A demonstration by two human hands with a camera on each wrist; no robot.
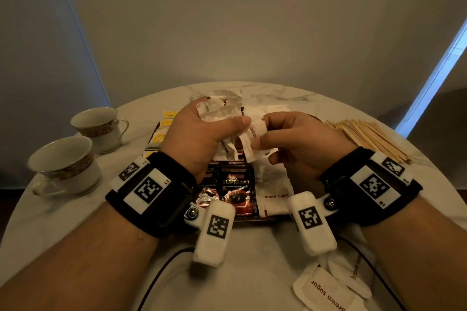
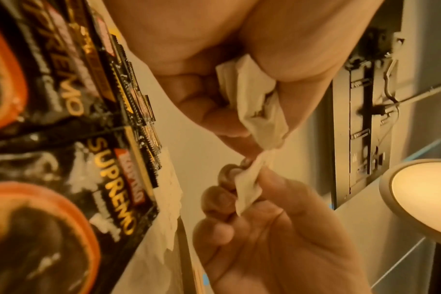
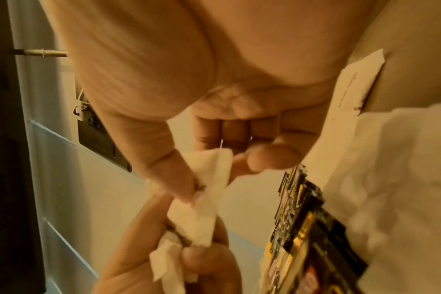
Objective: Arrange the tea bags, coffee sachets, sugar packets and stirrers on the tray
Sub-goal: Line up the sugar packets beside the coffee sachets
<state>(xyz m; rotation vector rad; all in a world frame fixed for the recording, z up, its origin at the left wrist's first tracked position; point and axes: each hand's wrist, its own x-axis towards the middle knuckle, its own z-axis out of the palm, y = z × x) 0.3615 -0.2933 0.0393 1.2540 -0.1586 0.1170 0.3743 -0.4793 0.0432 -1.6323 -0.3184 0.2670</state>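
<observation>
A: White paper, crumpled: a bundle of sugar packets is gripped in the left hand, fingers and thumb curled round it, raised above the tray; how many packets it holds cannot be told.

B: And the right hand?

A: Thumb and forefinger pinch a single sugar packet at the edge of that bundle, the remaining fingers curled; in both wrist views the two hands meet on the same white paper, the pinched packet just below the bundle.

B: Contents of the tray?

A: Black coffee sachets marked SUPREMO lie overlapped in a row down its middle; yellow-tagged tea bags lie at its left side, partly hidden by the left hand; white packets marked brown sugar lie at its right, beside the sachets.

B: Off the tray?

A: Wooden stirrers lie heaped on the marble table, right of the tray; two loose brown sugar packets lie on the table's near edge, under the right forearm; two teacups stand at the left, well apart from the tray.
</observation>
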